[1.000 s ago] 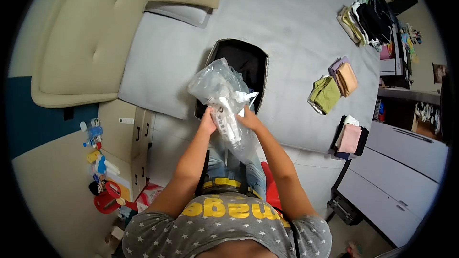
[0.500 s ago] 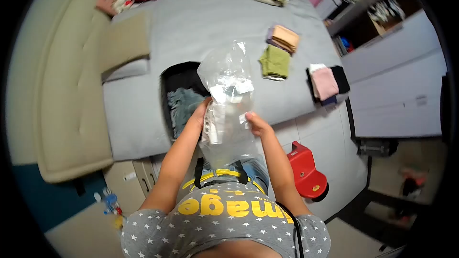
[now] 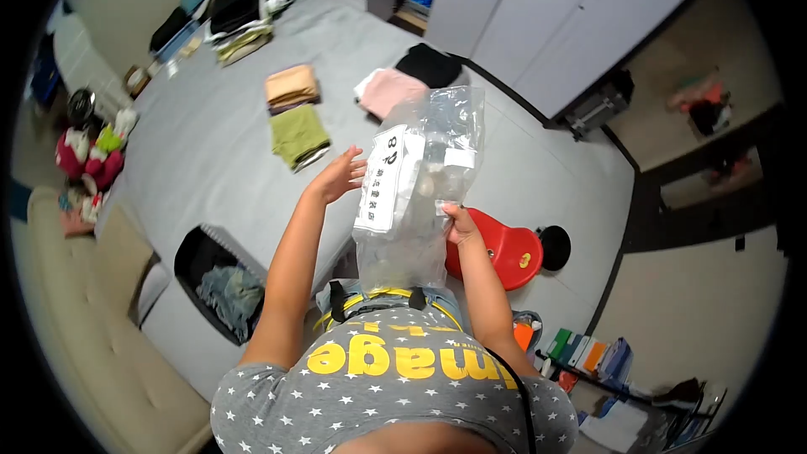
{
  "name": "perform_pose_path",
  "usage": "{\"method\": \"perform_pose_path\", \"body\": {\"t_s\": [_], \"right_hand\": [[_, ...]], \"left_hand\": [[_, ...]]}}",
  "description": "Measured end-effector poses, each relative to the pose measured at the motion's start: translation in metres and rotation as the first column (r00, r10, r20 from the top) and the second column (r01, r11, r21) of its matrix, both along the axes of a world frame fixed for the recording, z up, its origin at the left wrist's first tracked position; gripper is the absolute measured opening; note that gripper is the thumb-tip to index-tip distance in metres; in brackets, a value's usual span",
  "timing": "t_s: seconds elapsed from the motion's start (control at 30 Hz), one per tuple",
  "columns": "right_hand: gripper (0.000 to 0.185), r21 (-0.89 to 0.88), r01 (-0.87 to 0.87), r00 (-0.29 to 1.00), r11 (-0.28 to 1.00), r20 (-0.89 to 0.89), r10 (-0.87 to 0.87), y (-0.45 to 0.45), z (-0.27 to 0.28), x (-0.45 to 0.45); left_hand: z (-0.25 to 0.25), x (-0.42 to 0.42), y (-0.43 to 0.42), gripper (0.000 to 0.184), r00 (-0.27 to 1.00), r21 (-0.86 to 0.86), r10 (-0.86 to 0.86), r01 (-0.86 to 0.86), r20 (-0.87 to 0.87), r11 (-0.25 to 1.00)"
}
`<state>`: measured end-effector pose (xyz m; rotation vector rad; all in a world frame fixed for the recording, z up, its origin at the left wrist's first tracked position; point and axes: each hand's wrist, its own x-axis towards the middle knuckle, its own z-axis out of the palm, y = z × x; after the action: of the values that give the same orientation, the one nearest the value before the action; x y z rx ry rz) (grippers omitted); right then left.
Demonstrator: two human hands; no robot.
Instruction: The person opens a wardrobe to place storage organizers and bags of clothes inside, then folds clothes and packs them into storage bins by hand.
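Note:
A clear plastic bag (image 3: 403,256) hangs upright in front of my body. Its white label (image 3: 389,181) with black printed characters faces me, and a smaller white sticker (image 3: 458,157) shows on the other side. My right hand (image 3: 459,225) pinches the bag's right edge between thumb and fingers. On the opposite side my left hand (image 3: 338,175) is open, its fingers stretched toward the label's edge; I cannot tell whether the fingertips touch the bag. The bag looks flat, and see-through over much of its area.
On the bed (image 3: 218,143) stand green folded clothes (image 3: 298,134), orange folded clothes (image 3: 291,86), pink folded clothes (image 3: 392,92) and a black open case (image 3: 195,256) with a blue-grey garment (image 3: 231,296). A red stool (image 3: 504,252) stands on the floor, near a wardrobe (image 3: 538,25).
My view has swung to the right, toward the wardrobe and floor. My left hand has let go of the bag and opened; the printed label now faces me. My right hand keeps its hold.

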<state>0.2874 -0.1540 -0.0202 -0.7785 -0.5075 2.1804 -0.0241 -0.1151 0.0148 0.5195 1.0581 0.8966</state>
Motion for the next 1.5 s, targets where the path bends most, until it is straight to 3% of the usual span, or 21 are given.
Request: {"method": "perform_pose_path", "body": {"t_s": [0.07,0.33,0.47,0.5,0.53,0.6,0.63,0.67,0.73,0.8,0.93,0.97,1.0,1.07,1.1,1.13,1.2,1.27,1.33,1.4,1.5], "right_hand": [[0.05,0.052,0.03,1.0,0.998,-0.005,-0.03,0.018,0.02,0.034],[0.048,-0.03,0.258,0.965,0.966,0.055,-0.257,0.099,0.053,0.102],[0.047,-0.061,0.437,0.888,0.897,0.186,-0.42,0.163,0.052,0.137],[0.05,-0.061,0.478,0.864,0.876,0.211,-0.456,0.183,0.055,0.145],[0.05,-0.058,0.491,0.857,0.869,0.212,-0.47,0.208,0.059,0.156],[0.045,-0.079,0.474,0.86,0.877,0.255,-0.442,0.257,0.071,0.176],[0.045,-0.072,0.494,0.849,0.866,0.256,-0.463,0.282,0.071,0.187],[0.043,-0.077,0.47,0.857,0.879,0.278,-0.434,0.311,0.069,0.199],[0.041,-0.075,0.451,0.859,0.89,0.307,-0.409,0.358,0.063,0.223],[0.04,0.045,0.449,0.738,0.892,0.544,-0.399,0.397,0.058,0.242],[0.043,0.028,0.473,0.701,0.88,0.594,-0.396,0.448,0.082,0.255],[0.043,-0.003,0.482,0.725,0.876,0.562,-0.397,0.459,0.088,0.258],[0.044,-0.042,0.487,0.755,0.872,0.521,-0.397,0.471,0.094,0.261],[0.045,-0.111,0.483,0.798,0.869,0.463,-0.385,0.502,0.11,0.269],[0.046,-0.134,0.475,0.812,0.87,0.448,-0.374,0.52,0.119,0.273],[0.047,-0.132,0.455,0.824,0.881,0.437,-0.361,0.54,0.123,0.278],[0.049,-0.068,0.385,0.846,0.92,0.424,-0.323,0.579,0.115,0.297],[0.054,0.011,0.214,0.887,0.977,0.416,-0.199,0.633,0.081,0.332],[0.057,0.056,0.004,0.912,0.998,0.409,-0.026,0.699,0.053,0.367],[0.057,0.09,-0.101,0.921,0.991,0.384,0.059,0.768,0.048,0.385],[0.057,0.171,-0.193,0.938,0.966,0.321,0.13,0.865,0.07,0.39]], "left_hand": [[0.003,0.05,0.043,0.07,0.951,0.144,-0.267,0.245,0.158,0.959],[0.015,0.186,0.2,0.06,0.85,0.05,-0.294,0.304,0.436,0.951],[-0.019,0.213,0.285,0.056,0.806,-0.033,-0.406,0.463,0.432,0.885],[-0.016,0.223,0.301,0.058,0.968,0.045,-0.203,0.198,0.149,0.979],[-0.032,0.225,0.331,0.07,0.972,0.372,-0.165,0.217,-0.168,0.903],[-0.025,0.223,0.381,0.081,0.752,0.737,0.162,0.538,-0.639,0.408],[0.003,0.226,0.396,0.089,0.628,0.686,0.28,0.689,-0.727,0.236],[0.034,0.233,0.406,0.093,0.592,0.631,0.222,0.746,-0.775,0.212],[0.066,0.244,0.434,0.097,0.505,0.513,0.313,0.856,-0.804,-0.062],[0.078,0.262,0.466,0.098,0.494,0.449,0.257,0.867,-0.831,-0.215],[0.113,0.301,0.528,0.067,0.545,0.487,0.263,0.835,-0.796,-0.257],[0.117,0.311,0.543,0.045,0.573,0.513,0.258,0.817,-0.778,-0.264],[0.101,0.319,0.564,0.045,0.573,0.515,0.256,0.817,-0.779,-0.26],[0.055,0.336,0.608,0.036,0.636,0.682,-0.291,0.726,-0.714,-0.088],[0.053,0.339,0.619,0.026,0.626,0.639,-0.251,0.768,-0.738,0.039],[0.045,0.343,0.636,0.026,0.63,0.638,-0.235,0.768,-0.74,0.052],[0.024,0.352,0.672,0.024,0.686,0.608,-0.309,0.727,-0.658,0.319],[0.013,0.365,0.712,0.03,0.711,0.602,-0.273,0.697,-0.648,0.389],[-0.009,0.384,0.765,0.041,0.855,0.722,-0.399,0.501,-0.331,0.476],[-0.016,0.391,0.819,0.054,0.743,0.666,-0.662,0.545,-0.101,0.51],[-0.007,0.394,0.897,0.067,0.623,0.555,-0.704,0.471,0.34,0.685]]}}
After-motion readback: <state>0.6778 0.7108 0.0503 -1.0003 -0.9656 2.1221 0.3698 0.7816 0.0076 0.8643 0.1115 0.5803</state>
